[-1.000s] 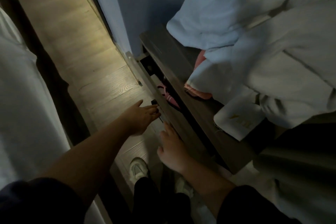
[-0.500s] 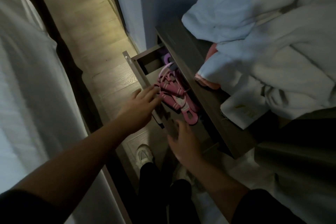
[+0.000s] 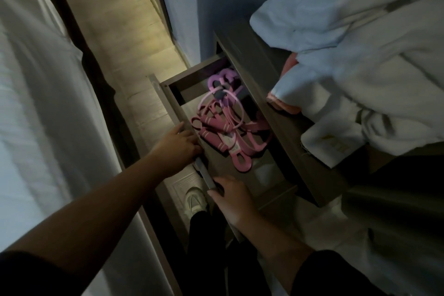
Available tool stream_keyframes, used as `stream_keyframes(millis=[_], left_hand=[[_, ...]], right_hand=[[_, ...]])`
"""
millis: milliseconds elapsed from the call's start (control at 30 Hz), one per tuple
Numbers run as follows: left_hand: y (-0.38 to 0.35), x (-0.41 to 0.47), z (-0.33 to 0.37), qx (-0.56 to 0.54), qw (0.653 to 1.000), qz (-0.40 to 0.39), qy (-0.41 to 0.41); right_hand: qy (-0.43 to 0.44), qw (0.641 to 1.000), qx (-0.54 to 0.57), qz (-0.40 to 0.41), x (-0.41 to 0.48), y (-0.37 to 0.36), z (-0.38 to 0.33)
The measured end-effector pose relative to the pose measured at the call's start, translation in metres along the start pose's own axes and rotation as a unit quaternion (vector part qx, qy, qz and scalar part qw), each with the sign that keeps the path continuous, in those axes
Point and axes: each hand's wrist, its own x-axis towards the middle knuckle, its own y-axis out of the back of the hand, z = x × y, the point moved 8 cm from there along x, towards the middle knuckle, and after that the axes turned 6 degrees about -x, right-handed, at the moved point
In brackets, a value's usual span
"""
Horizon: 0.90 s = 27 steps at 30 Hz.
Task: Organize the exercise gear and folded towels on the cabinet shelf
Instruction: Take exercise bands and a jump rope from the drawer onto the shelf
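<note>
Left hand [image 3: 179,145] is gripping the drawer front [image 3: 165,103], fingers curling over its top edge. Drawer [image 3: 192,77] is standing open, holding a tangle of pink resistance bands [image 3: 223,132] with purple handles [image 3: 225,78] at the far end. The tangle's long axis is running parallel to the drawer front, pink loops pointing toward the near end. Right hand [image 3: 231,200] is gripping the same front nearer the person, thumb outside. Towels [image 3: 360,67] are lying piled on the cabinet top [image 3: 288,142].
</note>
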Motion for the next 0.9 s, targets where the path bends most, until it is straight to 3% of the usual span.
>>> stream_keyframes(millis=[333,633,900], left_hand=[[-0.013,-0.028,-0.009,-0.033,0.995,0.089,-0.011],[-0.023,-0.052,-0.016,-0.046,0.992,0.118,-0.017],[-0.03,-0.048,-0.016,-0.04,0.997,0.053,0.047]], right_hand=[[-0.004,1.0,0.011,-0.018,-0.005,-0.02,-0.02],[0.0,0.999,0.017,-0.049,-0.005,-0.045,-0.027],[0.009,0.996,0.042,-0.08,0.0,-0.046,-0.02]])
